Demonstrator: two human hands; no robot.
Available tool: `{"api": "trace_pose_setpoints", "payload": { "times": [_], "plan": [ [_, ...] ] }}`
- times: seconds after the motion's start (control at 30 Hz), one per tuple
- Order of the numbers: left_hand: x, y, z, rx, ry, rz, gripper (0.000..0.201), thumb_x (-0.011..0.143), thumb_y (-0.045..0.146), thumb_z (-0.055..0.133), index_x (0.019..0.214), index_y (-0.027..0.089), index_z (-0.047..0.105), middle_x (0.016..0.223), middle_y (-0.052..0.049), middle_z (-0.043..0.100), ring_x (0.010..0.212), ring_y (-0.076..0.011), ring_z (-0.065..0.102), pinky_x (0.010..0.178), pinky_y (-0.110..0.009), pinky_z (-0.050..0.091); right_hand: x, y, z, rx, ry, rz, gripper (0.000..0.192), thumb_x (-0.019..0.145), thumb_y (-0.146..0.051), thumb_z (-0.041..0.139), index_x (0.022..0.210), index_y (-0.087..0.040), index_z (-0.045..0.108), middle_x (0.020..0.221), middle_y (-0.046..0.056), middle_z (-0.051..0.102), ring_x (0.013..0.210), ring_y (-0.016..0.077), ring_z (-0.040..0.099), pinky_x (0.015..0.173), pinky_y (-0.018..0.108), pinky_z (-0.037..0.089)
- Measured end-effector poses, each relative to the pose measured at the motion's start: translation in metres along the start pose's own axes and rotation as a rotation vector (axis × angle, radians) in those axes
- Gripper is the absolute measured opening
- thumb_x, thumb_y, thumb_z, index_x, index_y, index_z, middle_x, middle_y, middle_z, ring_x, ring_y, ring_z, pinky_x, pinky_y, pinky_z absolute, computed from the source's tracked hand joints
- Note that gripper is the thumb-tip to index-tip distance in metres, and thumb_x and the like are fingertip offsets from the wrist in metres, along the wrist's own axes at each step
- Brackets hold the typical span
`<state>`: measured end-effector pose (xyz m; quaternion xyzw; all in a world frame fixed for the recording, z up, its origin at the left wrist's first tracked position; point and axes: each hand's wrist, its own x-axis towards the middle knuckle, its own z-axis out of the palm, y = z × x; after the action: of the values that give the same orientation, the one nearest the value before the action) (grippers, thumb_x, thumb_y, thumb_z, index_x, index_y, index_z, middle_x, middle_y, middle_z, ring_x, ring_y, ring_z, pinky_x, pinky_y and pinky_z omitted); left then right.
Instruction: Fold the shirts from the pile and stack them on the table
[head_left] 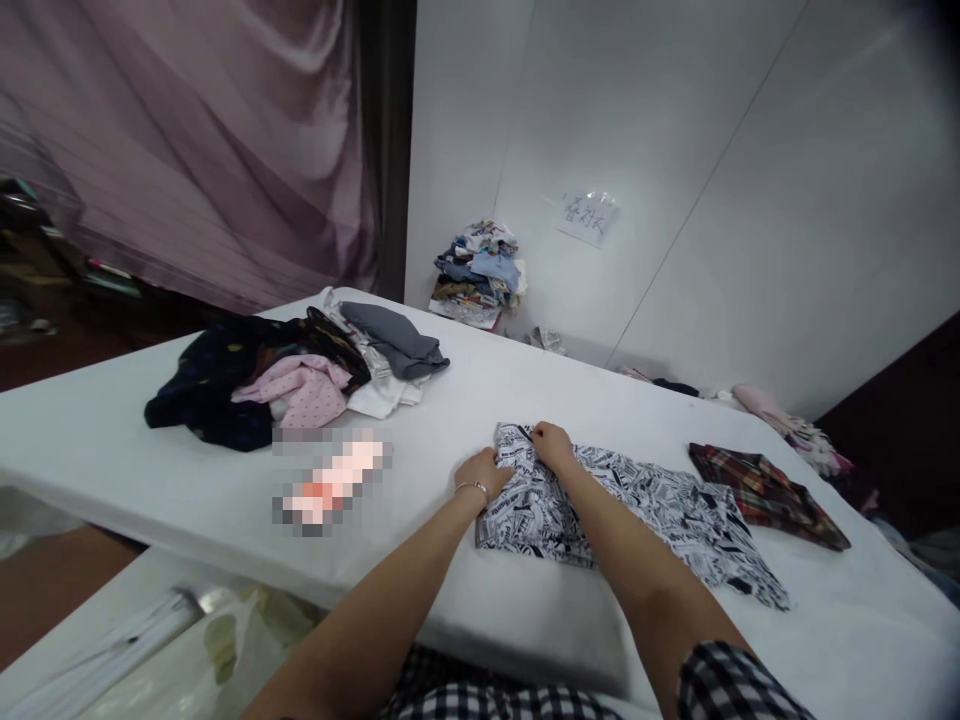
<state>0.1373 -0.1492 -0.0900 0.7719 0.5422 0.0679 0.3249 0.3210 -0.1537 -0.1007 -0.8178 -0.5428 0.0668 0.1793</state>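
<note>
A black-and-white newspaper-print garment (645,490) lies stretched across the white table, its left part folded over in layers. My left hand (484,475), with a bracelet at the wrist, is closed on the garment's left edge, thumb on top of the cloth. Close to the far edge, my right hand (553,446) has its fingers bent in a pinch on the same cloth. Some fingertips are hidden under the hands and fabric. Beyond the garment's right end rests a folded red-and-dark plaid garment (769,495).
A loose heap of clothes, with a pink dotted piece (307,388) and a grey one (397,340), sits at the table's (97,420) back left. A blurred-out object (334,485) lies nearer. Stacked clothes (480,270) stand by the wall; a plastic bag (240,640) is below left.
</note>
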Motion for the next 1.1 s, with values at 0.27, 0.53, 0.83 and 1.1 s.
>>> {"api": "trace_pose_setpoints", "payload": {
  "times": [0.27,0.53,0.83,1.1],
  "plan": [
    [0.008,-0.001,-0.006,-0.070,-0.073,0.012,0.061,0.079,0.063,0.048,0.112,0.015,0.063,0.119,-0.017,0.067,0.109,-0.0315,0.063,0.083,-0.034,0.046,-0.013,0.009,-0.006,0.030,0.063,-0.063,0.021,0.081,-0.018,0.055,0.093,-0.019,0.073,0.102,0.008,0.071,0.101,0.0209,0.062,0.091,0.031,0.044],
    [0.011,0.001,0.004,-0.127,-0.042,0.036,0.050,0.075,0.043,0.064,0.116,0.015,0.062,0.120,-0.015,0.067,0.111,-0.0284,0.062,0.086,-0.030,0.045,-0.064,0.000,0.017,0.087,0.012,-0.306,0.041,0.090,-0.030,0.050,0.127,-0.016,0.059,0.144,0.015,0.047,0.136,0.0246,0.039,0.113,0.044,0.028],
    [0.009,0.049,-0.008,-0.218,0.014,0.128,0.046,0.077,0.027,0.064,0.121,0.014,0.059,0.120,-0.012,0.067,0.108,-0.0222,0.063,0.086,-0.025,0.045,-0.075,0.011,-0.024,0.857,0.041,0.031,0.039,0.082,-0.042,0.058,0.113,-0.022,0.069,0.125,0.005,0.066,0.123,0.0227,0.054,0.111,0.042,0.033],
    [-0.008,0.175,0.045,-0.301,-0.095,0.376,0.046,0.076,0.027,0.069,0.116,0.005,0.061,0.116,-0.021,0.067,0.106,-0.0254,0.063,0.089,-0.032,0.045,-0.138,0.082,-0.079,1.477,-0.029,0.463,0.054,0.086,-0.061,0.042,0.122,-0.026,0.062,0.124,0.008,0.066,0.118,0.0258,0.057,0.100,0.046,0.041]
  ]
}}
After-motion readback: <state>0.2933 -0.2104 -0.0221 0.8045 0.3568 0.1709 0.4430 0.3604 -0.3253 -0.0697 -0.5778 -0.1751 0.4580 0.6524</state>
